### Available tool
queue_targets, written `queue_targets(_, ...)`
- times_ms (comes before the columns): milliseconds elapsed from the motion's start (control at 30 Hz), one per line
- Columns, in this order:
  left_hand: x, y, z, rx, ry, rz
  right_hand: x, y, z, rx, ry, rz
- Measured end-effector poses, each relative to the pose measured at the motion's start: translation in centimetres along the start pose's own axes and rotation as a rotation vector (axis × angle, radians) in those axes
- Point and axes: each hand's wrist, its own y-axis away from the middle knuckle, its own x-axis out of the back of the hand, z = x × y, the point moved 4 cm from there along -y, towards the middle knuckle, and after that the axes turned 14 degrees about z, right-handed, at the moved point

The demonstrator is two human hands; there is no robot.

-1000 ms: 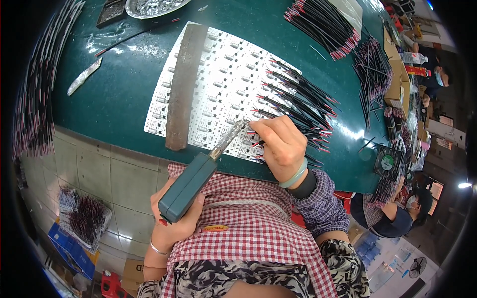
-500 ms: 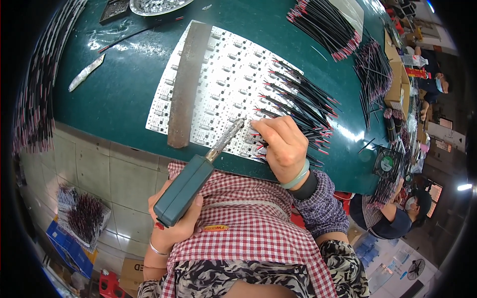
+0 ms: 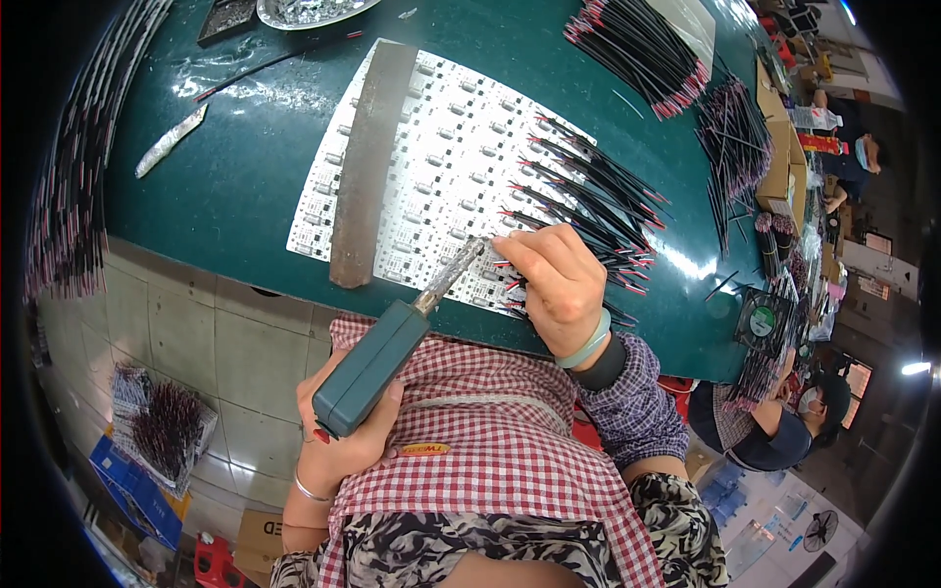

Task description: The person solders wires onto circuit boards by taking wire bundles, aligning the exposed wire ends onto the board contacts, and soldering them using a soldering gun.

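Note:
My left hand [image 3: 358,426] is wrapped round the green handle of a soldering gun [image 3: 368,367]. Its metal tip reaches up and right to the white circuit board sheet [image 3: 431,147], close to the fingertips of my right hand [image 3: 564,284]. Thumb and index finger of that hand are pinched together over the sheet; what lies between them is too small to make out. Several black wires [image 3: 598,181] with red and white ends lie in rows along the sheet's right side, some partly hidden by my right hand. A flat brown metal bar [image 3: 372,167] rests across the sheet's left part.
Bundles of black and red wires lie on the green table [image 3: 245,206], at the far right [image 3: 647,59] and the left edge [image 3: 78,176]. A metal dish [image 3: 309,12] and a wrapped stick [image 3: 169,142] are farther back. Another person [image 3: 774,412] sits at the right.
The soldering gun has shifted very slightly to the right, its tip staying by my right fingertips. My right hand keeps almost the same place and pinch.

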Motion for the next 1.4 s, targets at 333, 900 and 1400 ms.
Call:
queue_targets(333,1.2,1.8,-0.2,-0.079,-0.082,0.099,0.1,0.1,-0.1,0.041,0.004,0.056)
queue_targets(900,1.6,2.4,-1.0,0.109,-0.040,0.084,0.0,1.5,-1.3,0.013,0.068,0.057)
queue_targets(1400,0.7,1.4,-0.4,0.036,-0.008,0.026,0.0,1.6,-1.6,0.033,0.064,0.074)
